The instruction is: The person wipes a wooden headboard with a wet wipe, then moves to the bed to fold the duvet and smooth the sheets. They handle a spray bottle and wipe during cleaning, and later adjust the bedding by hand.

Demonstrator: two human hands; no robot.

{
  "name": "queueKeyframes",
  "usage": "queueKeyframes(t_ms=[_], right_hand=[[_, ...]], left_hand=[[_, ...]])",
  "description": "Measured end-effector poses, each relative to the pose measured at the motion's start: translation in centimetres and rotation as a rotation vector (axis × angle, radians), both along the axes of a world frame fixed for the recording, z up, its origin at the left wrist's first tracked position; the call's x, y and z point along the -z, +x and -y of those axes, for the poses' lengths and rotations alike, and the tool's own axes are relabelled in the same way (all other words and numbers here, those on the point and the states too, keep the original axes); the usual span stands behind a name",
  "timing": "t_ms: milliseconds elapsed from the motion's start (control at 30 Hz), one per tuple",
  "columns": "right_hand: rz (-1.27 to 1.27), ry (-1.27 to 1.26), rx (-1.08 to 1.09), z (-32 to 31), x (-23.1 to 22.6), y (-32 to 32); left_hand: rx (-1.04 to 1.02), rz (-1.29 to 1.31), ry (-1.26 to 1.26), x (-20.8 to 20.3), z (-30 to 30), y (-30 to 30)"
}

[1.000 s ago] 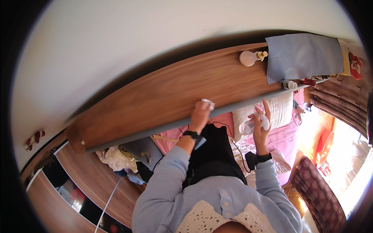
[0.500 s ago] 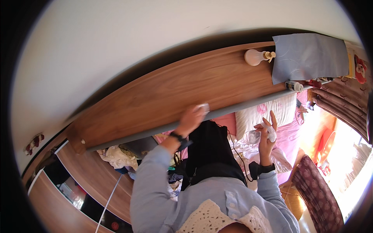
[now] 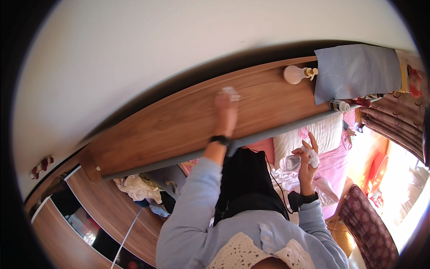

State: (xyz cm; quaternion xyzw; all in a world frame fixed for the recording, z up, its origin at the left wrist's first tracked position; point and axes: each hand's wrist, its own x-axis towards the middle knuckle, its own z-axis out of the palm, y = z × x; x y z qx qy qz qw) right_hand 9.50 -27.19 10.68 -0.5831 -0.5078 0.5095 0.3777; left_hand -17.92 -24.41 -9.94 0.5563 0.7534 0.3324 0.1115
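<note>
Gripping a white wad (image 3: 232, 93) near the far edge of the wooden shelf (image 3: 174, 123), the left hand (image 3: 226, 113) could, through an overlong rightward sweep, knock the pump bottle (image 3: 294, 75), while the right hand (image 3: 307, 170), grasping crumpled white material (image 3: 311, 158) beyond the near edge, might drop it by loosening.

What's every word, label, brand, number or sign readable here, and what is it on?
None can be read.
Small white bottle: label too small to read.
Pump bottle: no lettering made out.
White wad in the left hand: too blurred to show any.
</note>
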Motion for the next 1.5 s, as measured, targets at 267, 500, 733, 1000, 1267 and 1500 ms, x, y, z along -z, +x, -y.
queueKeyframes(t_ms=[267,500,733,1000,1267,1500], right_hand=[[-0.023,-0.040,-0.020,-0.2,-0.2,0.2],[-0.006,-0.023,0.011,-0.2,0.3,1.3],[0.005,-0.015,-0.012,0.5,0.4,1.2],[-0.025,0.001,-0.085,-0.2,0.0,-0.1],[-0.068,0.069,-0.168,-1.1,-2.0,-3.2],[-0.065,0.075,-0.244,-1.7,-3.4,-6.0]], left_hand=[[0.285,0.140,-0.076,-1.8,2.4,3.8],[-0.617,-0.296,-0.185,0.6,7.4,-14.5],[-0.512,0.516,0.057,0.3,-4.0,1.1],[0.137,-0.108,0.236,-9.1,-4.9,1.5],[0.196,-0.330,0.256,-12.0,-10.7,-0.7],[0.161,-0.315,0.248,-12.7,-2.4,-11.9]])
